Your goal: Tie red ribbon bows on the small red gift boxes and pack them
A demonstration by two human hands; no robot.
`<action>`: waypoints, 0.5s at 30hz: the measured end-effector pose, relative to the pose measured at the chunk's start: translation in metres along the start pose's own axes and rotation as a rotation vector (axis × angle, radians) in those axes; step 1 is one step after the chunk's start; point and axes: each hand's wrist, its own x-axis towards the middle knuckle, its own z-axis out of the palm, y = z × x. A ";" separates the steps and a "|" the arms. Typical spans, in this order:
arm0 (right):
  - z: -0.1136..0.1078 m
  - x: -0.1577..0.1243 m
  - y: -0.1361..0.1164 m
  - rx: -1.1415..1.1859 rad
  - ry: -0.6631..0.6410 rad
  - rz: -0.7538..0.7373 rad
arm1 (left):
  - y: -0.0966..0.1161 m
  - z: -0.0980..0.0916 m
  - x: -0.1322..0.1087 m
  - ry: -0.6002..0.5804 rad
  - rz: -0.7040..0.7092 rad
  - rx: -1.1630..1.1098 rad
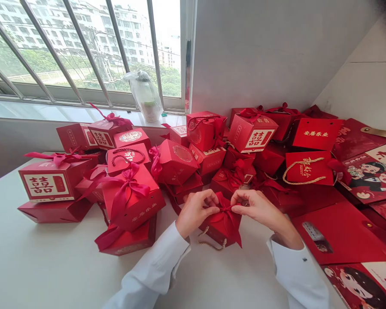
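At the white desk (pixel 47 262) under the barred window (pixel 83 51), we log the left hand (pixel 196 212) and right hand (pixel 255 206) both pinching red ribbon (pixel 225 209) on a small red gift box (pixel 220 231), which sits just before the heaped red boxes (pixel 176 163). The bow seems mid-tie; we judge it needs drawing snug.

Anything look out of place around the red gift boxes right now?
The clear plastic bag on the window sill stands out: unlike the red gift boxes heaped just in front of it, it isn't festive packaging.
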 end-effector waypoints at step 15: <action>0.002 0.002 0.004 0.034 -0.008 0.011 | 0.011 0.000 -0.004 0.004 0.193 0.295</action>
